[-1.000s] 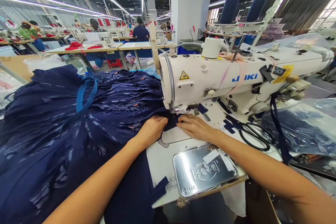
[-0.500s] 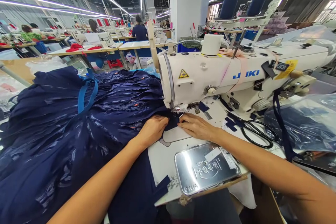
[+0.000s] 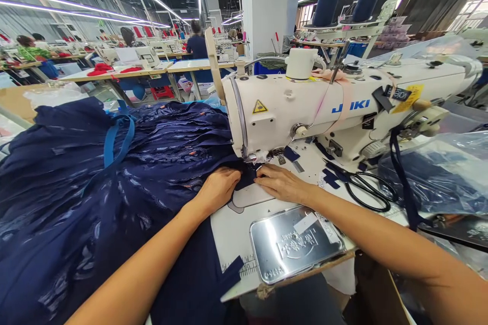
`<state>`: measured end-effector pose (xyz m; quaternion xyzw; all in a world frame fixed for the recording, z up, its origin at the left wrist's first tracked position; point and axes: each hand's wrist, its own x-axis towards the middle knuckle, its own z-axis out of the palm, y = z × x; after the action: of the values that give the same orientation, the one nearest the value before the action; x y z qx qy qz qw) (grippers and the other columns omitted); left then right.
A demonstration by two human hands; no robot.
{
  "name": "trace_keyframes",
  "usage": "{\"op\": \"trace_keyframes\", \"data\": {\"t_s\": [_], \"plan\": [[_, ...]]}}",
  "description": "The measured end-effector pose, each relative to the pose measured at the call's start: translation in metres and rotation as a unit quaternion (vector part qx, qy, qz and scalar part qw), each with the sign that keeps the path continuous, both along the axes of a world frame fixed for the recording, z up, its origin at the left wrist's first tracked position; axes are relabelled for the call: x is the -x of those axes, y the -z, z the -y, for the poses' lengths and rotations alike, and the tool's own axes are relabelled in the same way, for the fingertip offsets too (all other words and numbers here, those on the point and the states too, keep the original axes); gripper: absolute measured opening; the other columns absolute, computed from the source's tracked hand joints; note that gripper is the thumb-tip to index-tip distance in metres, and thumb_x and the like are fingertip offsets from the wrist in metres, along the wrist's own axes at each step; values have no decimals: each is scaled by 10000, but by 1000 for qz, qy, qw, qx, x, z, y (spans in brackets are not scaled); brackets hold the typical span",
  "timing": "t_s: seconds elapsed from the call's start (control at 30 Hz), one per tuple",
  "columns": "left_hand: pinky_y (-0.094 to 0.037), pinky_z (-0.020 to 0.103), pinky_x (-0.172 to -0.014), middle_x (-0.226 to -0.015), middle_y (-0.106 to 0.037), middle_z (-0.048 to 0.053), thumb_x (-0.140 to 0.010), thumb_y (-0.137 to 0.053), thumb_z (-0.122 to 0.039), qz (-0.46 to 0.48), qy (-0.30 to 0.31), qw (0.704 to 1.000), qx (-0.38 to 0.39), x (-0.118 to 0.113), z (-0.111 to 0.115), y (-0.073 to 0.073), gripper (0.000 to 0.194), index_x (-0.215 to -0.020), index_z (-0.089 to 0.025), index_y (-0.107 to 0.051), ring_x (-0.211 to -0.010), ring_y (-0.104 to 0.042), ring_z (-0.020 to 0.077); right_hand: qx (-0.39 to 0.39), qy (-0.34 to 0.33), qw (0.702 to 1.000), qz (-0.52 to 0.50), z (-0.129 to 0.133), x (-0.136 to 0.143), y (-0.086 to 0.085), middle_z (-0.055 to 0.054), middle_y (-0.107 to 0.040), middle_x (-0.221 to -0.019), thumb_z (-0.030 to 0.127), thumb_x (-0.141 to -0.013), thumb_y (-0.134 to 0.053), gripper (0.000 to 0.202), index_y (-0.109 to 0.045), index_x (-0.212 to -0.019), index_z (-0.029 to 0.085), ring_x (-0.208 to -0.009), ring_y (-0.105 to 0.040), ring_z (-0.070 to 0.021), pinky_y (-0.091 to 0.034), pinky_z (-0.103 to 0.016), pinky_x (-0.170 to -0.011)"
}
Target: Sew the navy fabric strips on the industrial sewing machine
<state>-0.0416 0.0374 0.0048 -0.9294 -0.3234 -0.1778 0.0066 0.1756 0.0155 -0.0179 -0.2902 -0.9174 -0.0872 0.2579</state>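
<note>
A white sewing machine (image 3: 274, 111) stands ahead of me, its needle area low on the left end. Just in front of the needle, my left hand (image 3: 219, 188) is closed on the edge of navy fabric (image 3: 249, 179). My right hand (image 3: 280, 183) pinches the same fabric from the other side, fingertips close to the presser foot. A large pile of navy garments (image 3: 160, 147), bound with a blue strap (image 3: 120, 139), spreads to the left and hangs over the table's front edge. The stitching point itself is mostly hidden by my fingers and the machine head.
Black scissors (image 3: 368, 188) lie right of my right hand, near navy scraps (image 3: 331, 179). A shiny metal tin lid (image 3: 297, 244) rests at the table's front edge. A clear plastic bag (image 3: 438, 172) sits at the right. Thread cones (image 3: 328, 0) stand above; other people work behind.
The whole view has shifted slightly, so everything sits a little further left in the picture. Both hands keep their hold on the fabric by the needle.
</note>
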Motion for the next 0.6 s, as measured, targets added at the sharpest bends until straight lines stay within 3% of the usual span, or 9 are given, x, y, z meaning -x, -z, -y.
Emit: {"op": "trace_keyframes", "data": {"t_s": [0.6], "plan": [[-463, 297, -753, -762, -629, 48, -792, -395, -77, -18, 4, 1000, -10, -1, 0, 0, 191, -709, -181, -531, -778, -592, 165, -16, -6, 1000, -4, 1, 2, -2, -112, -571, -873, 162, -893, -361, 282, -635, -922, 102, -812, -528, -179, -504, -312, -732]]}}
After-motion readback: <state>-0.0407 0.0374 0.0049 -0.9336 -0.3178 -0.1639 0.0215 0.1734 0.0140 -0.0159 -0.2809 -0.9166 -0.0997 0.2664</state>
